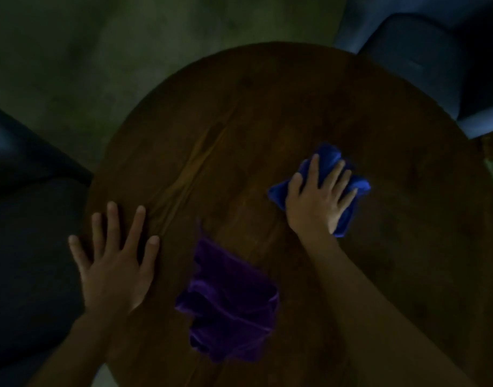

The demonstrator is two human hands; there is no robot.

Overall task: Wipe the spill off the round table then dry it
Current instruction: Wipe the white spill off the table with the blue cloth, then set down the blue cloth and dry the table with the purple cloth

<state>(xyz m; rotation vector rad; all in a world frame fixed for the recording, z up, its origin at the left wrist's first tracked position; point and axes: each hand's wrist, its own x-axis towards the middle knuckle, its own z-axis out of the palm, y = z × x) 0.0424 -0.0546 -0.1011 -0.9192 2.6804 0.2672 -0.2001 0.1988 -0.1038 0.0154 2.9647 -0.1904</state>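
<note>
The round dark wooden table (267, 101) fills the middle of the dim view. My right hand (318, 196) presses flat on a bunched blue cloth (359, 185) right of the table's centre, fingers spread over it. A crumpled purple cloth (228, 300) lies loose near the front edge, between my arms. My left hand (114, 255) rests flat on the table's left edge with fingers apart, holding nothing. A faint lighter streak (189, 174) runs across the wood left of centre; I cannot tell if it is wet.
A dark blue upholstered seat (413, 60) stands at the back right of the table. Another dark seat (27, 174) sits close against the left side. Grey-green floor (100, 51) shows behind the table.
</note>
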